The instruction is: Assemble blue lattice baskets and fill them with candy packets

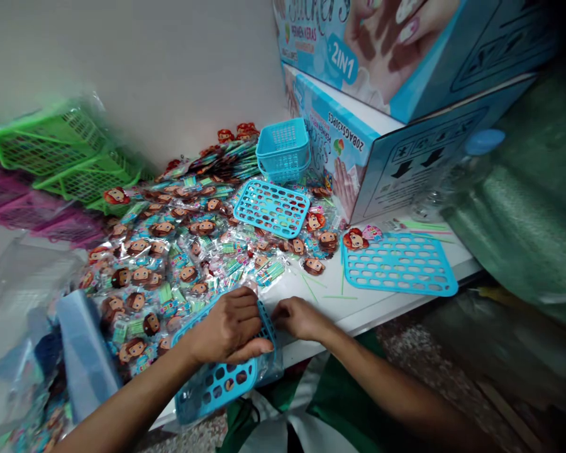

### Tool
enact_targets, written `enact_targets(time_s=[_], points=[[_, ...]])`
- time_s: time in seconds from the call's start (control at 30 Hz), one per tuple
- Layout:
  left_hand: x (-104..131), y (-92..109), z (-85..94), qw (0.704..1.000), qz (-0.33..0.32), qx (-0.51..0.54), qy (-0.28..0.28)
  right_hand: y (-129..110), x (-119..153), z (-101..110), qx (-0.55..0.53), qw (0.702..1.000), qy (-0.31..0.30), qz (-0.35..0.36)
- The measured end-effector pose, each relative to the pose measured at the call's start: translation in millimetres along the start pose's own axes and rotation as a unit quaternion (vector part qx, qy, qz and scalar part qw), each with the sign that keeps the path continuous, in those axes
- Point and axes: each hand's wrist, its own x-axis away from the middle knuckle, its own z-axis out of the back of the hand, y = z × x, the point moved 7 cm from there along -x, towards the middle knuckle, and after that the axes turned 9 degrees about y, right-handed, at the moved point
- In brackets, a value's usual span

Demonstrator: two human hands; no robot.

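My left hand [231, 324] lies across a light-blue perforated plastic panel [217, 391] at the table's front edge, its fingers curled over it and its thumb stretched along the top. Clear plastic [270, 363] shows at the panel's right side; what is under the panel is mostly hidden. Close to that right edge, my right hand [302, 318] is closed with its fingertips pinched together. Whatever is in that pinch cannot be made out. Beyond both hands spreads a heap of clear packets [188, 274] with cartoon-head pieces and green sticks.
A second blue panel [272, 207] rests on the heap, and another [400, 267] lies at the right. Small blue baskets [283, 148] stand before stacked cartons [339, 135]. Green baskets [51, 141] and pink ones [33, 201] are at left. A clear bottle [466, 163] stands right.
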Motion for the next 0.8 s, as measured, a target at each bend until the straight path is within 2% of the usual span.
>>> enact_targets(time_s=[0.17, 0.23, 0.3, 0.43, 0.57, 0.63, 0.7, 0.73, 0.8], points=[[-8.1, -3.2, 2.4, 1.000, 0.000, -0.015, 0.014, 6.8, 2.2, 36.3, 0.014, 0.996, 0.084, -0.003], [-10.5, -2.9, 0.4, 1.000, -0.003, -0.018, 0.009, 4.1, 1.7, 40.6, 0.011, 0.996, 0.091, 0.003], [-11.9, -1.6, -3.1, 1.000, -0.007, -0.019, -0.002, -2.0, -1.0, 36.5, 0.011, 0.996, 0.084, 0.018], [-13.7, -1.6, -15.3, 0.999, -0.012, -0.030, -0.029, -6.9, -9.7, 32.4, 0.034, 0.994, 0.095, 0.034], [-18.5, -13.2, -36.9, 0.996, 0.010, -0.045, -0.080, 3.7, -11.6, 54.4, 0.024, 0.992, 0.125, 0.017], [-22.4, -19.0, -41.4, 0.995, 0.028, -0.032, -0.090, 8.5, -8.4, 65.0, 0.005, 0.992, 0.125, 0.008], [-25.2, -21.1, -31.9, 0.997, 0.044, -0.013, -0.065, 10.2, -3.1, 68.3, -0.011, 0.994, 0.104, -0.001], [-24.5, -21.8, -20.8, 0.998, 0.058, -0.010, -0.036, 10.1, 0.2, 67.3, -0.021, 0.996, 0.088, -0.008], [-14.4, -24.8, 12.3, 0.991, 0.118, -0.024, 0.057, 8.9, 7.6, 62.0, -0.069, 0.995, 0.054, -0.039]])
